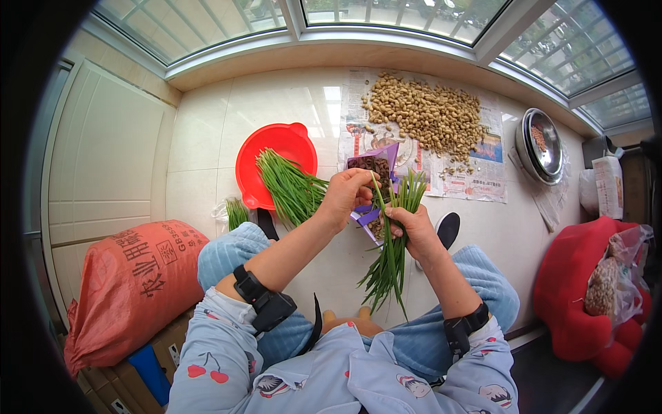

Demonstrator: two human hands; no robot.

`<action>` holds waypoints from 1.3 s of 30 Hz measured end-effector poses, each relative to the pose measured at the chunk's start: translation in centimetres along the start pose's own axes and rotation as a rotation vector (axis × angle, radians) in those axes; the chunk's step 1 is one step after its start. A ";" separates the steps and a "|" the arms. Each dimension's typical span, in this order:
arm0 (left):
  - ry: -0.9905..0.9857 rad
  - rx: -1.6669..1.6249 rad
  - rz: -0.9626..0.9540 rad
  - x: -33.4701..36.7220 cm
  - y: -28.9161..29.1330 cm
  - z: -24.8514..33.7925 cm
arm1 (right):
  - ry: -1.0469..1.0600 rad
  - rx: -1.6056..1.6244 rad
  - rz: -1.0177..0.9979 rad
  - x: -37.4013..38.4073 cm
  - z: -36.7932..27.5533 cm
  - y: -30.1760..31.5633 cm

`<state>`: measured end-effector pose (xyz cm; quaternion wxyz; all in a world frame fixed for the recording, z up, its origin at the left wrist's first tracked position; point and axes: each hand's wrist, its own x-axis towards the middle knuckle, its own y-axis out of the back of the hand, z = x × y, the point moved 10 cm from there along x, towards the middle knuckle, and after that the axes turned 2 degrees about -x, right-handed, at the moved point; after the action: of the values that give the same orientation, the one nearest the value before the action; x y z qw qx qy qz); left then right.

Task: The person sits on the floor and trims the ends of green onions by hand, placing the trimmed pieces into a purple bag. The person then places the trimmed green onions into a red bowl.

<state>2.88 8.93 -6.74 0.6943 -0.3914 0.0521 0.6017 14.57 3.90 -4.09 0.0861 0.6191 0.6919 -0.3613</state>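
Observation:
A bunch of garlic chives (390,265) is gripped in my right hand (414,229), its leafy ends hanging toward my lap and its pale ends pointing up. My left hand (348,199) is closed just left of the bunch. Its fingertips pinch a single chive beside the upper stalks. Below both hands stands a purple-edged box (386,157) with dark brown bits in it, partly hidden by my fingers. A larger heap of chives (286,181) leans out of a red plastic basin (249,196) on the left.
Peanuts (424,114) lie spread on newspaper (493,181) by the window. Metal bowls (545,146) stand at the right. A small chive bundle (236,214) is near my left knee. An orange woven sack (131,290) sits left; a red stuffed seat (565,297) is right.

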 end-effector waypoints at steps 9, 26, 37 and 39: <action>-0.021 0.031 -0.031 -0.4 -0.9 0.0 | 0.013 -0.059 0.015 0.3 0.2 -0.1; -0.079 0.028 0.082 -0.1 0.9 0.4 | -0.050 0.008 -0.012 0.2 0.4 -0.1; -0.866 0.903 -0.065 -4.8 -5.8 6.7 | -0.043 -0.046 0.009 0.5 0.9 -0.1; -0.866 0.974 -0.096 -5.1 -6.8 6.1 | -0.038 -0.087 0.006 0.7 1.1 -0.1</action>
<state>4.99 8.77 3.49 0.7764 0.2438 0.0167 0.5809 13.97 3.75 -5.24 0.1272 0.6096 0.7034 -0.3426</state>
